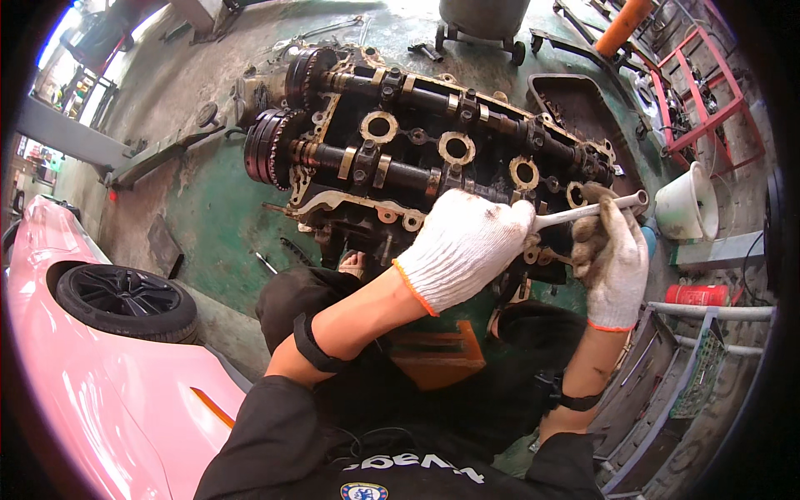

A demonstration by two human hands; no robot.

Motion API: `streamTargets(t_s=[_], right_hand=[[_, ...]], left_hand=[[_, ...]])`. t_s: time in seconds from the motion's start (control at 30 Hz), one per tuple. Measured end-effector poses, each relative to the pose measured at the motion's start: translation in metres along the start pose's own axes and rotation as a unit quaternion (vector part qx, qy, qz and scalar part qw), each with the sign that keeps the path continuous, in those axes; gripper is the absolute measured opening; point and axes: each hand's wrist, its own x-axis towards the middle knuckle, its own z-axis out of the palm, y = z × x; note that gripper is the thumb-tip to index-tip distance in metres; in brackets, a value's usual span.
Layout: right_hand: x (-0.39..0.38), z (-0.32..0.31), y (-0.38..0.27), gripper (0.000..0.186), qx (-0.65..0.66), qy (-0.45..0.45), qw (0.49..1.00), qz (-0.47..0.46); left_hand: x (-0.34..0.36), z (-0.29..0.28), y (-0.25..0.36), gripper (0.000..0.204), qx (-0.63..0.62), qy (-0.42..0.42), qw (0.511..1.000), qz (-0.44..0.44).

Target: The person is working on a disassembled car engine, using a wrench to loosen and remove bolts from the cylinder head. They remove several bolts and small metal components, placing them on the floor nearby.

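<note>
A large engine cylinder head [400, 142] with two camshafts and dark toothed sprockets lies in front of me. My left hand [471, 246], in a white knit glove, is closed around one end of a metal wrench [567, 217] above its near right part. The far end of that wrench has a round ring and points right. My right hand [617, 271], gloved and blackened at the fingers, has its fingers wrapped over the wrench close to the ring. Just below the tool, the end of the near camshaft [479, 190] is partly covered by my left glove.
A black tray [583, 100] stands behind the cylinder head, and a white bucket [687, 204] is to the right. A red metal frame [708, 100] stands at far right. Left is a pink car body [92, 367] with a wheel [125, 300]. An orange stool [442, 358] shows beneath me.
</note>
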Motion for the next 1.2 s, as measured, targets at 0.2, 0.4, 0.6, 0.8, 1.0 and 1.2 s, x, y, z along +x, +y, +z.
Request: streamTargets(t_s=[0.2,0.4,0.6,0.8,1.0,1.2], right_hand=[[-0.017,0.006,0.01,0.025,0.028,0.071,0.986,-0.147],[-0.029,-0.015,0.02,0.02,0.034,-0.031,0.973,-0.226],[-0.054,-0.006,0.035,0.014,-0.089,-0.088,0.944,-0.305],[-0.061,-0.004,0.04,0.012,-0.23,-0.07,0.889,-0.39],[-0.062,-0.004,0.038,0.011,-0.211,-0.071,0.901,-0.371],[-0.046,-0.011,0.019,0.017,0.034,-0.022,0.999,-0.036]], left_hand=[[-0.003,0.006,-0.002,0.019,0.022,0.006,1.0,0.008],[-0.003,0.007,0.001,0.024,0.02,-0.022,0.999,-0.029],[-0.003,0.006,0.002,0.025,-0.004,-0.014,0.999,-0.038],[-0.006,0.006,0.007,0.024,-0.005,-0.003,0.999,-0.051],[-0.006,0.005,0.008,0.021,-0.003,-0.006,0.999,-0.05],[-0.006,0.008,0.008,0.019,0.014,0.016,0.999,-0.035]])
